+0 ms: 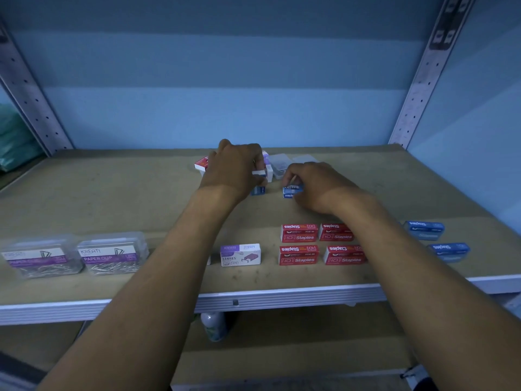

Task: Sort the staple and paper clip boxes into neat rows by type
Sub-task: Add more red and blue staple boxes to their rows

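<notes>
My left hand (pixel 235 167) grips a white box (pixel 260 173) at the back pile, where a red box (pixel 201 162), a small blue box (pixel 258 190) and clear cases (pixel 280 162) lie. My right hand (pixel 315 186) is closed on a blue staple box (pixel 291 191). Near the front, several red staple boxes (pixel 299 232) stand in two rows. Two blue staple boxes (pixel 424 229) sit at the right. A white-purple staples box (pixel 240 254) and two clear paper clip boxes (pixel 112 255) line the front left.
The brown shelf board (pixel 112 193) ends in a white metal front edge (pixel 282 296). Perforated uprights (pixel 417 88) stand at both back corners. A bottle (pixel 214 325) sits on the lower shelf. Green material (pixel 14 139) lies beyond the left upright.
</notes>
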{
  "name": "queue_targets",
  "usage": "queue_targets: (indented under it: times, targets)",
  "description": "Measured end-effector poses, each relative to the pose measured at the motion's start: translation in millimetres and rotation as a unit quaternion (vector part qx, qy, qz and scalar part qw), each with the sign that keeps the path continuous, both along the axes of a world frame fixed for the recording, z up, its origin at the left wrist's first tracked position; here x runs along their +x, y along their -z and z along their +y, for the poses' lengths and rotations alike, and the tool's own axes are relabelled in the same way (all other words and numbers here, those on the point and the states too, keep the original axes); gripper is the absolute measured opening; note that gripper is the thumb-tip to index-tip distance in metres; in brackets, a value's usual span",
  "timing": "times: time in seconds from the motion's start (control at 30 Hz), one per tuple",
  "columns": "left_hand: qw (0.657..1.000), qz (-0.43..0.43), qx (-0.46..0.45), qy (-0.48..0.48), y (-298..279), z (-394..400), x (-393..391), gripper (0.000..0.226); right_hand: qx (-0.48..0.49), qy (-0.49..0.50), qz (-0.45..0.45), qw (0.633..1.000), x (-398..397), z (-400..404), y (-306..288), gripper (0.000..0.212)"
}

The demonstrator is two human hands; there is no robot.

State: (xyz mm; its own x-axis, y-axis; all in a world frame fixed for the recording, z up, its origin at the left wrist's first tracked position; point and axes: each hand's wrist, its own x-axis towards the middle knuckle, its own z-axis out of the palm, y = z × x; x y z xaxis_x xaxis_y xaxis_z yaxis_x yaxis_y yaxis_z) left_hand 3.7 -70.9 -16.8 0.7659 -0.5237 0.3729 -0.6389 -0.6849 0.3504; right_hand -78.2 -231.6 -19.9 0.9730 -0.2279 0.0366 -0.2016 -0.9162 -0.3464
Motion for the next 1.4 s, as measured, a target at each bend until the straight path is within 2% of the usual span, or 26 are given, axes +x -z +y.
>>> queue_targets:
  times: [0.23,0.4,0.67,0.9,1.1,1.23,1.4]
  targets:
    - [0.988,0.143,-0.061,0.014,-13,8,-11,0.019,0.030,-0.003,0.004,1.000,-15,-6,-7,0.019]
    - [0.978,0.200,-0.065,0.014,-11,19,-14,0.020,0.059,0.010,0.004,0.998,-30,-5,-19,0.019]
    - [0.979,0.205,0.002,0.016,-9,30,-10,0.017,0.086,0.017,0.010,0.996,-41,-7,-21,0.024]
    - [0.979,0.194,0.053,0.036,-4,37,-6,0.022,0.095,0.010,0.005,0.995,-41,-9,-20,0.025]
    - [0.980,0.187,0.056,0.048,-5,35,-9,0.026,0.095,0.007,0.017,0.995,-42,-11,-20,0.026]
    - [0.981,0.178,0.039,0.065,-3,29,-14,0.025,0.062,0.003,0.047,0.997,-40,-12,-17,0.025]
    - [0.984,0.151,0.048,0.079,-2,21,-18,0.024,0.092,-0.006,0.012,0.996,-42,-11,-16,0.021]
